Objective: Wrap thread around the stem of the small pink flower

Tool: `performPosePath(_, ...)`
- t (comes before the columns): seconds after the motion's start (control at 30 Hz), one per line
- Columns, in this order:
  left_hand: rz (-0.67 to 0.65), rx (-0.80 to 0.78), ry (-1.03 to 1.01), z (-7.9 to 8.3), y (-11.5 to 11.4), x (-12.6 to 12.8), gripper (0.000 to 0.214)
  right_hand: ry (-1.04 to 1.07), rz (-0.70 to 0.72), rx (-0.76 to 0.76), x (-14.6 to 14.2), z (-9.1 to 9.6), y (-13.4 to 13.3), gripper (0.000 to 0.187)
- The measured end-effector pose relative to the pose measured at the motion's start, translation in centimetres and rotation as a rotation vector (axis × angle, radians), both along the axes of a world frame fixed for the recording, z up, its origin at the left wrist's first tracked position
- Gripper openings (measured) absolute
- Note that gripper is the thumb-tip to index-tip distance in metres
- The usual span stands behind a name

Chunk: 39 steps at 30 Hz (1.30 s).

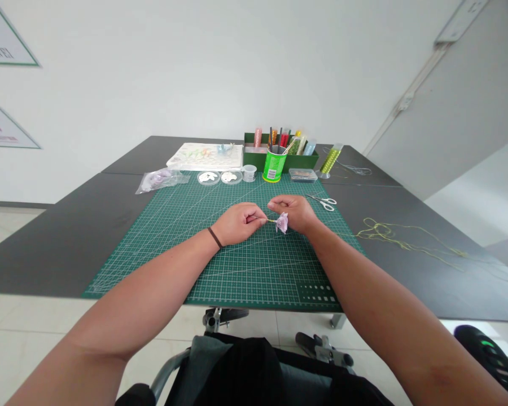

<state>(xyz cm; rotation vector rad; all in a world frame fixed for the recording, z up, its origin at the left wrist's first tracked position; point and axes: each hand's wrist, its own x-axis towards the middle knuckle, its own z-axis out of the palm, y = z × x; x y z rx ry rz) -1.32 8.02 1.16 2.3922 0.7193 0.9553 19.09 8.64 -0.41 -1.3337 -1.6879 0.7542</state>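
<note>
My left hand (237,224) is closed in a pinch on the stem (266,219) of a pink flower (281,223). The flower sits just below my right hand (290,213), which is curled; its grasp cannot be confirmed. Both hands are above the cutting mat (254,270). Scissors (322,202) lie just beyond the right hand.

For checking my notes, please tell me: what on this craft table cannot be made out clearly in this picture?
In the head view:
The left hand hides the end of the yellow stem.
The right hand may hide part of the small pink flower, whose material is too small to tell.
The contents of the round clear dishes are too small.
The green cup's label is too small to read.
The left edge cuts off the wall sign.
</note>
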Motion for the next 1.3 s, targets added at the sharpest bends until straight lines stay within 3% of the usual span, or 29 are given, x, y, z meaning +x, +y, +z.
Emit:
performPosePath(0.33, 0.127, 0.049, -0.079, 0.0, -0.1, -0.1, 0.012, -0.001, 0.126, 0.004, -0.6, -0.1, -0.2, 0.041)
performPosePath(0.6, 0.208, 0.067, -0.149, 0.0, -0.1, 0.0, 0.011, -0.029, 0.144, -0.053, -0.8, -0.2, -0.5, 0.042)
performPosePath(0.9, 0.339, 0.055, -0.203, -0.1, 0.2, 0.1, 0.013, 0.017, 0.221, -0.146, -1.2, -0.2, -0.9, 0.033)
performPosePath(1.3, 0.485, 0.014, -0.228, -0.4, 0.8, 0.3, 0.016, 0.06, 0.3, -0.088, -1.4, 0.3, -1.5, 0.033)
